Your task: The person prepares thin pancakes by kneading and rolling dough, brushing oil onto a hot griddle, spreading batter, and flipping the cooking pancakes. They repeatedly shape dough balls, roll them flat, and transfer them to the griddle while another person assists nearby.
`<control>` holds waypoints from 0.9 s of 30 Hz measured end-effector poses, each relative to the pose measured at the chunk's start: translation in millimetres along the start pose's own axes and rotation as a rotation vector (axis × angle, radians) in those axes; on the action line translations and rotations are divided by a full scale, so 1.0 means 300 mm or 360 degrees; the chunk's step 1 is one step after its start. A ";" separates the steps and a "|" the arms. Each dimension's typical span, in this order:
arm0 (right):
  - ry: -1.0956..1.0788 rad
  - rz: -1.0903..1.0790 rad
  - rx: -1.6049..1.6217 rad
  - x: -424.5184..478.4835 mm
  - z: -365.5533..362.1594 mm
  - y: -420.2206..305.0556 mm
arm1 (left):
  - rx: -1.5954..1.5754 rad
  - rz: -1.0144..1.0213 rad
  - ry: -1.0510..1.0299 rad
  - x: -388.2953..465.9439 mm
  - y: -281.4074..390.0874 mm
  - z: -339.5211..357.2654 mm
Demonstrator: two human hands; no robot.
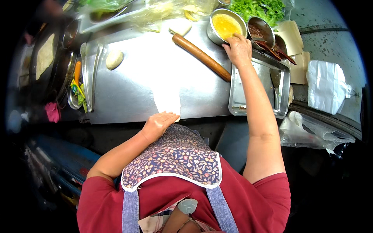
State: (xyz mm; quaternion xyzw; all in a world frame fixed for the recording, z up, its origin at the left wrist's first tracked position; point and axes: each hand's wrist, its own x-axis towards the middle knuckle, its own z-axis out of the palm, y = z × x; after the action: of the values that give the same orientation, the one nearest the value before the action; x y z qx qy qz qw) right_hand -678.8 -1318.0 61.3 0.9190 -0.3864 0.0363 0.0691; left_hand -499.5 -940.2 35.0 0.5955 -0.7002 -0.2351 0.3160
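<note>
My left hand rests at the front edge of the metal worktop, its fingers on the near end of a white, flattened strip of dough; glare hides the strip's far part. With its fingertips at the near rim, my right hand reaches to a metal pot of yellow, oily liquid; whether the fingers hold anything is hidden. A wooden rolling pin lies slantwise to the left of that hand. One dough ball sits at the worktop's left, and another piece of dough by the pin's far end.
Below my right forearm is a metal tray with a scraper. Sauce pots with red spoons and lettuce stand at the back right. Metal tongs lie left, beside a griddle with a flatbread. White plastic bags hang right.
</note>
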 end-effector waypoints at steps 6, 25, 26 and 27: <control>0.0359 0.0027 0.0413 -0.055 -0.106 -0.113 | -0.0146 -0.0042 -0.0102 -0.018 0.008 -0.072; -0.0386 -0.0669 0.0612 -0.249 0.084 -0.593 | -0.0007 -0.0468 0.0217 -0.155 -0.142 -0.175; -0.0266 -0.0542 0.0589 -0.141 0.133 -0.586 | -0.0008 -0.0456 0.0178 -0.131 -0.156 -0.180; -0.0218 -0.0450 0.0616 -0.109 0.145 -0.610 | 0.0000 -0.0449 0.0165 -0.113 -0.170 -0.188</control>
State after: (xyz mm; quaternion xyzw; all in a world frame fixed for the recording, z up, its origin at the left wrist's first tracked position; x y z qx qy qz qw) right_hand -570.2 -1175.0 -3.8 0.9604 -0.2436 0.0372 -0.1303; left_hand -420.7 -913.5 32.4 0.6993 -0.5923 -0.2459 0.3157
